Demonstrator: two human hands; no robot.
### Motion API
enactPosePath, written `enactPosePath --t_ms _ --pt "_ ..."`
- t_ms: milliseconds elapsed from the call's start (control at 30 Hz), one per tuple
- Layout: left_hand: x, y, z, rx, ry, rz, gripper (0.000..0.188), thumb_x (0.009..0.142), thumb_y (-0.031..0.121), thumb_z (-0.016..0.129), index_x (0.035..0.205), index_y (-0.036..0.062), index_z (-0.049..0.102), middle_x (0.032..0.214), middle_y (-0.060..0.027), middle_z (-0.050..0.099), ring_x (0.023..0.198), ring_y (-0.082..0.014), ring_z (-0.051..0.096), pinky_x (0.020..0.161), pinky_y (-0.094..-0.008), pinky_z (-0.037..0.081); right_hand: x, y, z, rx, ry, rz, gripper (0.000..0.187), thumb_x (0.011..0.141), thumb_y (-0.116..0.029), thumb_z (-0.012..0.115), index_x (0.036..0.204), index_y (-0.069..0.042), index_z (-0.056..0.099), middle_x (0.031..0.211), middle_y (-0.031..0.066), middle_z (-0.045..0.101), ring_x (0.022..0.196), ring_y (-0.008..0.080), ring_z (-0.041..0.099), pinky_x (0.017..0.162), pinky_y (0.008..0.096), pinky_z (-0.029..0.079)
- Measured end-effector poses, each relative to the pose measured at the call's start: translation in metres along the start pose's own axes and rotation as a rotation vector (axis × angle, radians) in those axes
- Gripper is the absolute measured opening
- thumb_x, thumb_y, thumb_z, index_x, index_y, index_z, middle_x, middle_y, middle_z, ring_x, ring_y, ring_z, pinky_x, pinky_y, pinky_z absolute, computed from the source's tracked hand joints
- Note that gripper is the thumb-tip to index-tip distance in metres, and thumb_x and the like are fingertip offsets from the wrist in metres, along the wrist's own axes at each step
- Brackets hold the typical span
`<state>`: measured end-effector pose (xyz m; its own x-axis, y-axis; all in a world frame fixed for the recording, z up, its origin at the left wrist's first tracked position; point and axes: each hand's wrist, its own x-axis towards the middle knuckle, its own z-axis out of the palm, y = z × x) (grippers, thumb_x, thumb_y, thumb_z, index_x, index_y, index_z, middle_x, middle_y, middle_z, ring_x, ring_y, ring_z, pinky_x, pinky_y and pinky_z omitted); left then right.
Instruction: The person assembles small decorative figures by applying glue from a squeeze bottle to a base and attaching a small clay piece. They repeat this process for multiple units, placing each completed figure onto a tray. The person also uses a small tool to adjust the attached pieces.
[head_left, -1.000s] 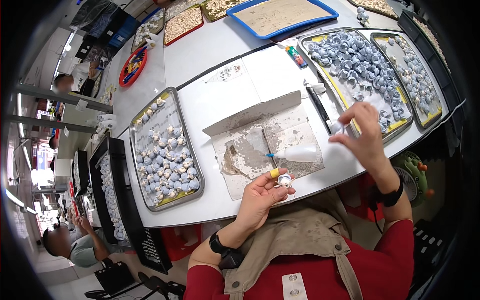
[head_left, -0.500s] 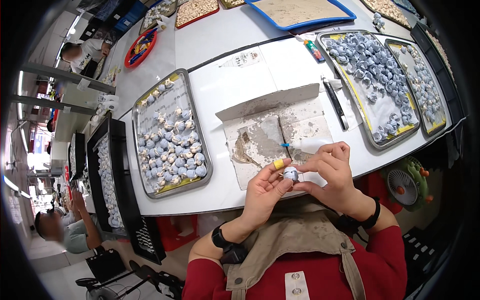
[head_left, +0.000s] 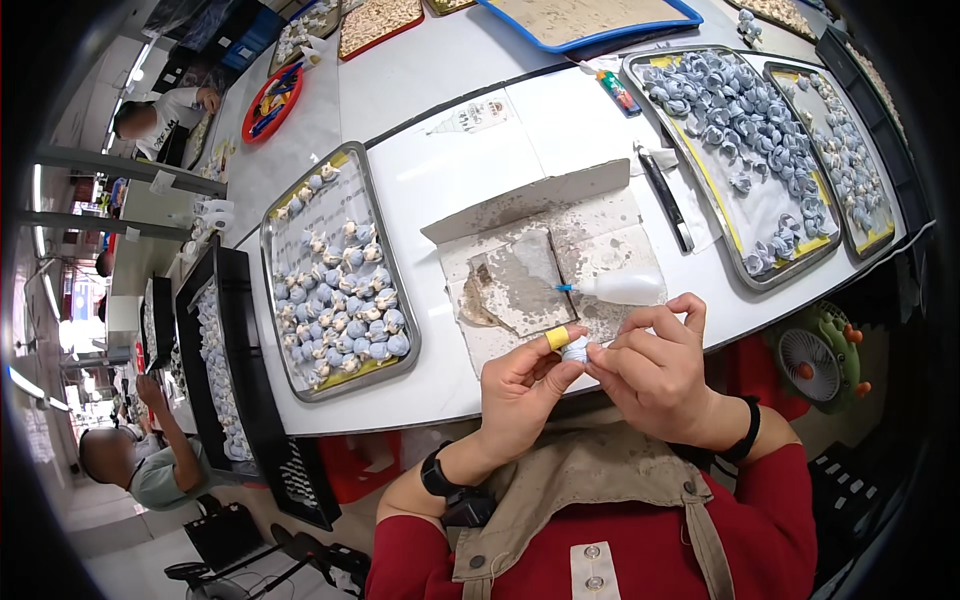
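Note:
Over the near edge of the table, a small round blue-grey piece (head_left: 575,351) sits between my hands. My left hand (head_left: 522,392), with yellow tape round one finger, pinches it between thumb and fingertips. From the other side, the closed thumb and forefinger of my right hand (head_left: 662,372) press on it. My fingers cover much of the piece, so its details are hidden. Just beyond them, a white squeeze bottle (head_left: 628,289) with a blue nozzle lies on a stained, folded cardboard sheet (head_left: 600,215).
Left stands a metal tray (head_left: 330,228) of similar blue-and-cream pieces; right, a tray (head_left: 765,212) of curved blue shells and a narrower tray (head_left: 868,235). A black cutter-like tool (head_left: 665,200) lies beside the cardboard. A small green fan (head_left: 815,360) is below right. Two other people sit leftward.
My right hand has closed in further on the small piece, its fingers now curled and covering more of it. The view has shifted slightly. The bottle body shows more clearly.

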<state>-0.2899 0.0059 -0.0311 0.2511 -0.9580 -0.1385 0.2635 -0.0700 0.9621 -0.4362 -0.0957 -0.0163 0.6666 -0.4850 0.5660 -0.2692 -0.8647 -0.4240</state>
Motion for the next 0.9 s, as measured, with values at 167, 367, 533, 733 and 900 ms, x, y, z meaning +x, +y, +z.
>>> enactPosePath --t_ms 167,367,533,733,900 --pt "0.0 -0.002 0.002 -0.003 -0.04 0.041 0.03 0.089 0.004 0.06 0.118 -0.0066 0.056 0.114 -0.0139 0.061 0.097 -0.0123 0.058 0.083 -0.0244 0.047 0.001 0.012 -0.007 0.051 0.011 -0.066 0.018 0.066 -0.017 0.076 0.081 -0.013 0.066 0.068 -0.0061 0.055 0.075 0.0141 0.056 0.076 0.0398 0.03" --pt "0.002 -0.002 0.008 -0.222 -0.124 0.025 0.032 0.089 0.002 0.06 0.119 -0.0059 0.055 0.119 -0.0158 0.059 0.104 -0.0161 0.058 0.089 -0.0283 0.048 0.002 0.029 -0.005 0.61 -0.026 0.125 0.041 0.07 -0.019 0.077 0.106 -0.007 0.063 0.089 0.0034 0.063 0.081 0.0199 0.058 0.078 0.0338 0.043" --pt "-0.001 -0.011 0.004 -0.172 -0.145 0.078 0.034 0.086 0.003 0.063 0.118 -0.0062 0.056 0.116 -0.015 0.06 0.102 -0.0166 0.059 0.089 -0.0281 0.048 -0.005 0.035 0.002 0.968 -0.26 0.209 0.052 0.073 -0.021 0.076 0.119 -0.003 0.059 0.1 0.0098 0.065 0.089 0.0221 0.062 0.078 0.0305 0.05" --pt "0.0 -0.009 0.006 -0.038 -0.19 0.14 0.028 0.085 0.003 0.065 0.111 -0.0051 0.061 0.102 -0.0132 0.066 0.093 -0.0163 0.063 0.083 -0.0269 0.051 -0.012 0.038 -0.001 0.945 -0.204 0.132 0.046 0.073 -0.021 0.076 0.112 -0.003 0.062 0.1 0.0119 0.066 0.09 0.0237 0.063 0.076 0.0311 0.051" --pt "0.0 -0.008 0.006 0.018 -0.206 0.112 0.026 0.084 0.008 0.068 0.105 -0.0057 0.062 0.101 -0.0156 0.066 0.093 -0.0201 0.064 0.083 -0.0314 0.052 -0.013 0.037 -0.003 0.908 -0.156 0.113 0.041 0.072 -0.02 0.077 0.107 -0.003 0.064 0.1 0.011 0.066 0.089 0.0242 0.064 0.076 0.0307 0.051"
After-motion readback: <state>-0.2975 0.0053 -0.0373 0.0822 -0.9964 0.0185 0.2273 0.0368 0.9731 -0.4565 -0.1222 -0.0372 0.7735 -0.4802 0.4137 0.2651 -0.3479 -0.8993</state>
